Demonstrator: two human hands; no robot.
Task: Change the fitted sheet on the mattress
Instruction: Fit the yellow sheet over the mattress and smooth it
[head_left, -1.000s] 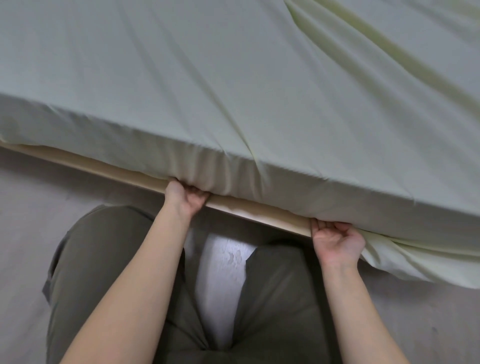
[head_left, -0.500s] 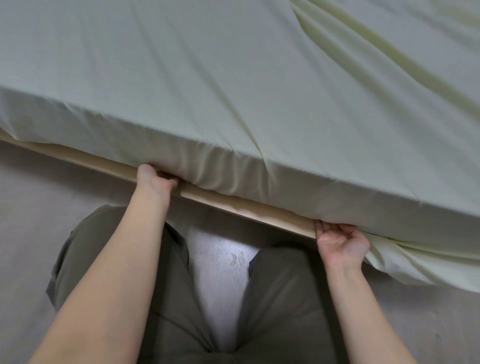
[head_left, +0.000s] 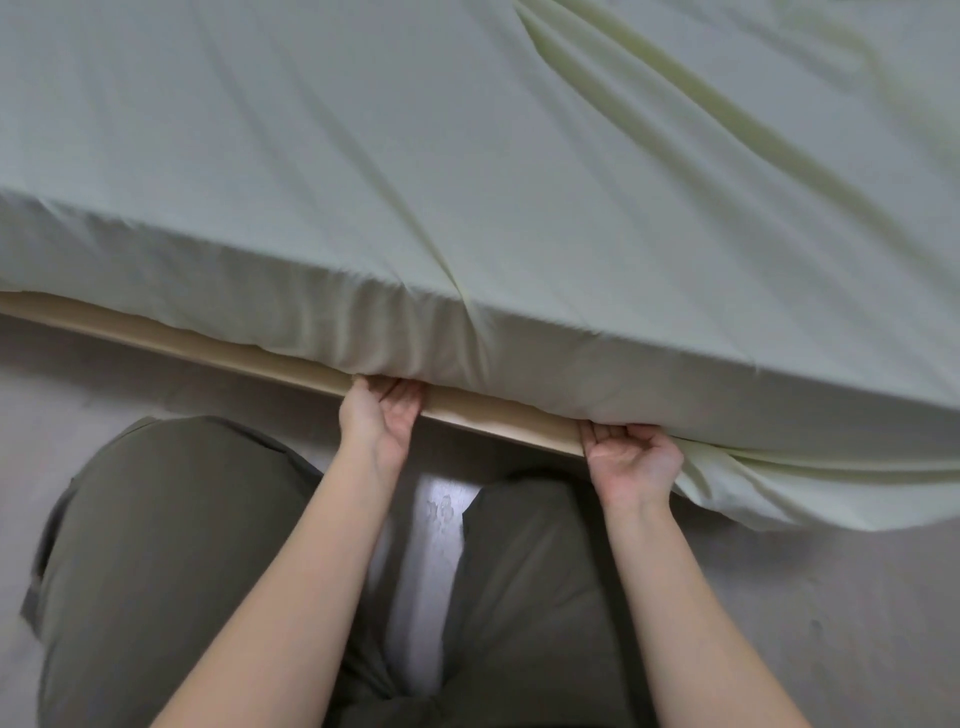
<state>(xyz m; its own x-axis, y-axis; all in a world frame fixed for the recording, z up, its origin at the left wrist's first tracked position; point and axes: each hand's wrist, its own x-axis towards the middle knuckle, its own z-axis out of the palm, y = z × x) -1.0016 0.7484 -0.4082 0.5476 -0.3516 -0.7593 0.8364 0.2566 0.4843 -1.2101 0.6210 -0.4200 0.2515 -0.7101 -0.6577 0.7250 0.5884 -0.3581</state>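
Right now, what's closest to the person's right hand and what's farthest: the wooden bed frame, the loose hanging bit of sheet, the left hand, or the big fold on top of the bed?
1. Wooden bed frame and loose hanging sheet: both touch the right hand, too close to call.
2. Left hand: along the frame, leftward.
3. Big fold: far up on the bed top.

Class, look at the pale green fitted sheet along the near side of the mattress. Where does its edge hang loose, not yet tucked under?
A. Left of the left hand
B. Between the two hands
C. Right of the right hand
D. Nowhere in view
C: right of the right hand, the fitted sheet sags in loose folds below the mattress edge, over the floor.
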